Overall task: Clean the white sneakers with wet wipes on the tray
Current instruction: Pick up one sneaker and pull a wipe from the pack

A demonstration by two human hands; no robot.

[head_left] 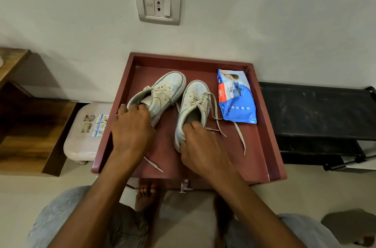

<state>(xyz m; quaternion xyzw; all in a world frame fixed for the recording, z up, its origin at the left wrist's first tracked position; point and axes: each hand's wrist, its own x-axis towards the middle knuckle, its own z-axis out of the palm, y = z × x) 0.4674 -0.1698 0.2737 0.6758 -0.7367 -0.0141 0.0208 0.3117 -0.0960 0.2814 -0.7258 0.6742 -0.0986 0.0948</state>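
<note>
Sneakers [162, 95]: L hand [132, 127], R hand [199, 146] (on tray [234, 158])

Soft, even indoor light, faint shadows on the wall [61, 34], mild wide-angle bending at edges, hands slightly blurred.

The tray [261, 150] fills mid-frame, its far edge at the wall. In it lie two sneakers side by side, toes toward the wall: my left hand [132, 129] grips the left sneaker [165, 93] at the heel, my right hand [200, 151] the right sneaker [194, 103]. The pack of wipes [237, 99] lies in the tray's upper right corner. A stool [81, 138] sits left of the tray and a bench [317, 109] right of it.
</note>
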